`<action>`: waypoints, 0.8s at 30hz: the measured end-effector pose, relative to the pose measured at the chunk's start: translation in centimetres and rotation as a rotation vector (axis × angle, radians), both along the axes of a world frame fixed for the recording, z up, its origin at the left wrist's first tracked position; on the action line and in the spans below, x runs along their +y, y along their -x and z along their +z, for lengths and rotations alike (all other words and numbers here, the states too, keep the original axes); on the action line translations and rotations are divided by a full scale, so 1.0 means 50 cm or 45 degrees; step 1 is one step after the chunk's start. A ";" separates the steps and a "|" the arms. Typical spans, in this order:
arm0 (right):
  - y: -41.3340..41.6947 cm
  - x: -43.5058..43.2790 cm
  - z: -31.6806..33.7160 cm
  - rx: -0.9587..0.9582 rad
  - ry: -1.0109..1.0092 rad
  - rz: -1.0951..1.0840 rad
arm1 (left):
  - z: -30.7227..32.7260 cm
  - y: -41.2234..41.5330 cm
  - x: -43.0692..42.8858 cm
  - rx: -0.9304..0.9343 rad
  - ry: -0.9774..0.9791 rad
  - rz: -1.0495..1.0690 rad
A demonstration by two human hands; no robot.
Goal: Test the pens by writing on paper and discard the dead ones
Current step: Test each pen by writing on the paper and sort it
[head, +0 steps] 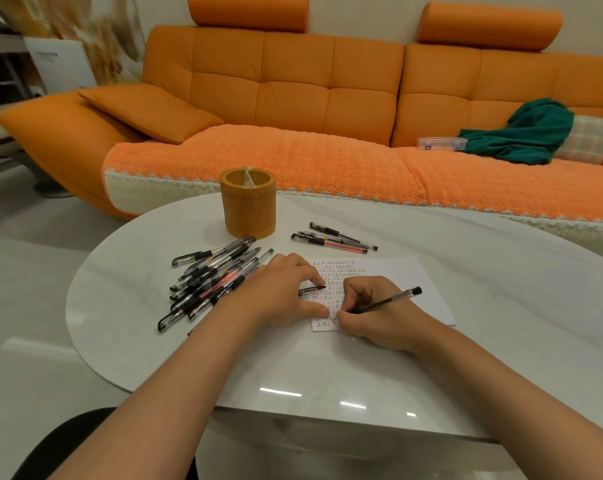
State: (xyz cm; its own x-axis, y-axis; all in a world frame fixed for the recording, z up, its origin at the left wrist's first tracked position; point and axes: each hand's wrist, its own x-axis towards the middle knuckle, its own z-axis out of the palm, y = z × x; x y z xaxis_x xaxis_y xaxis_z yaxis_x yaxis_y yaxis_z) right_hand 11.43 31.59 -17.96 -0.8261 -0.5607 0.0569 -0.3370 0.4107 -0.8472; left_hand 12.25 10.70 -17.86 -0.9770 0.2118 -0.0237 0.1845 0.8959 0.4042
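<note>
Right hand (372,317): fingers clamped on a pen (386,301) with a slim clear barrel and black end plug, its tip down on the lower left corner of the paper (397,275). The sheet's left part is full of rows of small black and red marks. Left hand (286,289): fingers flat and slightly apart, pressing on the paper, with a dark cap (310,290) under the index fingertip. A pen pile (210,282) lies left on the white counter (189,358), with three pens (334,239) apart behind the paper, near the orange holder (248,202).
</note>
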 end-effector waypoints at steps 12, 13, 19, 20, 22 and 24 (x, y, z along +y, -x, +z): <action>-0.003 0.003 -0.003 -0.022 0.021 -0.019 | 0.000 0.002 0.001 -0.028 -0.028 0.015; -0.003 0.003 -0.004 -0.026 0.031 -0.025 | 0.000 0.002 0.001 -0.028 -0.026 0.018; -0.006 0.003 -0.007 -0.032 0.055 -0.034 | 0.001 0.003 0.002 -0.033 -0.028 0.020; -0.005 0.003 -0.007 -0.026 0.043 -0.032 | 0.001 0.003 0.002 -0.033 -0.028 0.019; -0.005 0.004 -0.006 -0.029 0.023 -0.022 | 0.001 0.003 0.001 -0.036 -0.030 0.022; -0.005 0.005 -0.005 -0.051 0.020 -0.005 | 0.000 0.003 0.001 -0.038 -0.036 0.022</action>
